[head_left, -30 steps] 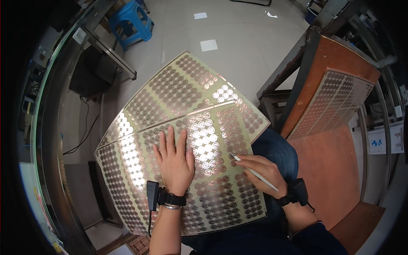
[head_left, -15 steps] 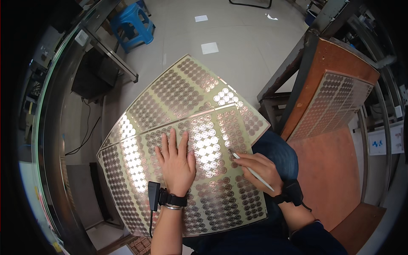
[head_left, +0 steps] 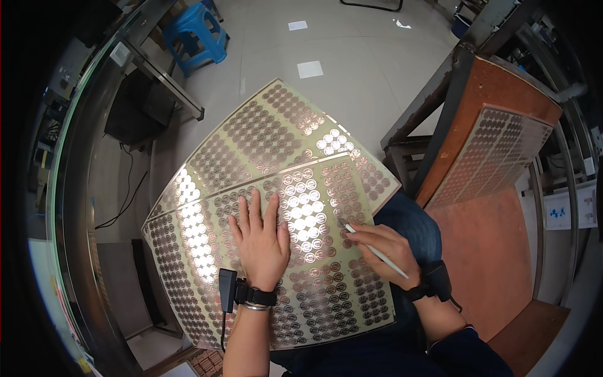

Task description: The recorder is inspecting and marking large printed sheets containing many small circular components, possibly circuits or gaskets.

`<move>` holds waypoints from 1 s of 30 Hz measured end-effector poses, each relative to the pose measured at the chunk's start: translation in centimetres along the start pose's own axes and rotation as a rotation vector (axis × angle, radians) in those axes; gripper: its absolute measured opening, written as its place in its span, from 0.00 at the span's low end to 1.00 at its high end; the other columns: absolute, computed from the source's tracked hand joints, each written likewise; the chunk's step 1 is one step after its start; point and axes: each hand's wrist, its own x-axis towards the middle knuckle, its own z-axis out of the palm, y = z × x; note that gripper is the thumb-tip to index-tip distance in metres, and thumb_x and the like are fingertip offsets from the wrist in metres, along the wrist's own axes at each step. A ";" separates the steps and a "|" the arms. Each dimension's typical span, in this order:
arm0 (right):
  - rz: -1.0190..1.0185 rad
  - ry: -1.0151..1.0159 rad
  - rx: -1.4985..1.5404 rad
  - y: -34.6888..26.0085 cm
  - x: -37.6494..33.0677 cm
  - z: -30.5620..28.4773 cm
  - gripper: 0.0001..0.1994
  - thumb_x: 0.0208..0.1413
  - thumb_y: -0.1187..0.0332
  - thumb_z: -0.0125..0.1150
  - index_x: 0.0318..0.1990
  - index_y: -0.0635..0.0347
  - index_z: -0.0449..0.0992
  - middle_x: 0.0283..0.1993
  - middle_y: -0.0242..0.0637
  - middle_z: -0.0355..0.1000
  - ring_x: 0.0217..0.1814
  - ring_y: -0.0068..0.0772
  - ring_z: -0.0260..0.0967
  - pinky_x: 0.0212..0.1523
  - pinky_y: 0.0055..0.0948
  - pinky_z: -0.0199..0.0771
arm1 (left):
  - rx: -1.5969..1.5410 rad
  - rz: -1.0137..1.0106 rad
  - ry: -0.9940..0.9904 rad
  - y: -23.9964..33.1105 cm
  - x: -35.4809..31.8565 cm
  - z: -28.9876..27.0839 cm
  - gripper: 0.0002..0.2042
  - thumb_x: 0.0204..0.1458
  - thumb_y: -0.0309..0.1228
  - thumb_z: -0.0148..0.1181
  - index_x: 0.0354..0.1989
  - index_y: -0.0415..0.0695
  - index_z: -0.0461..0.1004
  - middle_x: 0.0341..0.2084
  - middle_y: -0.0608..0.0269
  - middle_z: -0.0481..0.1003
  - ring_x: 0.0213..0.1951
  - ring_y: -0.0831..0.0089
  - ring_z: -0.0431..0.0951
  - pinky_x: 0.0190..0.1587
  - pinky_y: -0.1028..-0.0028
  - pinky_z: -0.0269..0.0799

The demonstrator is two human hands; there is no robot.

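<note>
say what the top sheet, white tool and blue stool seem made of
Top sheet: probably pale-green laminate with shiny coppery metal circles, some glaring white. White tool: smooth, perhaps plastic or painted; unclear. Blue stool: likely moulded plastic, given its even colour.

Front sheet [head_left: 314, 276]: rows of round printed marks, their inner lines too fine for me to read from here.
Back sheet [head_left: 251, 138]: the same rounds, none readable.
Sheet on the brown board [head_left: 468, 94]: more rounds, too small to make out.
White poster [head_left: 570, 210] at right: blue shapes, no wording I can read.
</note>
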 end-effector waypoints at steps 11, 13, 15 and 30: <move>0.015 0.001 -0.002 0.2 -0.2 0.1 0.13 0.54 0.76 0.58 0.47 0.60 0.79 0.51 0.45 0.75 0.49 0.42 0.75 0.49 0.34 0.75 | -0.002 -0.001 0.002 0.0 -0.1 0.0 0.25 0.57 0.33 0.48 0.65 0.52 0.62 0.69 0.54 0.53 0.70 0.51 0.47 0.70 0.47 0.36; 0.020 0.005 0.020 -0.1 -0.1 0.0 0.13 0.54 0.76 0.59 0.47 0.60 0.80 0.51 0.45 0.75 0.49 0.42 0.75 0.49 0.34 0.75 | 0.000 -0.001 0.001 -0.1 -0.1 0.0 0.25 0.57 0.33 0.48 0.66 0.53 0.61 0.69 0.54 0.53 0.70 0.51 0.47 0.70 0.47 0.36; 0.030 -0.006 0.033 -0.3 -0.1 -0.3 0.13 0.54 0.76 0.59 0.47 0.60 0.80 0.51 0.45 0.75 0.49 0.42 0.75 0.49 0.34 0.75 | 0.000 0.000 0.001 0.0 -0.1 0.0 0.25 0.57 0.33 0.48 0.66 0.53 0.61 0.69 0.54 0.53 0.70 0.51 0.47 0.70 0.47 0.36; 0.037 -0.001 0.046 -0.1 0.0 -0.2 0.12 0.57 0.73 0.57 0.48 0.61 0.79 0.52 0.47 0.75 0.51 0.44 0.75 0.51 0.35 0.74 | -0.007 0.003 0.007 0.0 0.0 0.1 0.25 0.57 0.33 0.49 0.65 0.52 0.61 0.69 0.54 0.53 0.70 0.51 0.48 0.69 0.46 0.36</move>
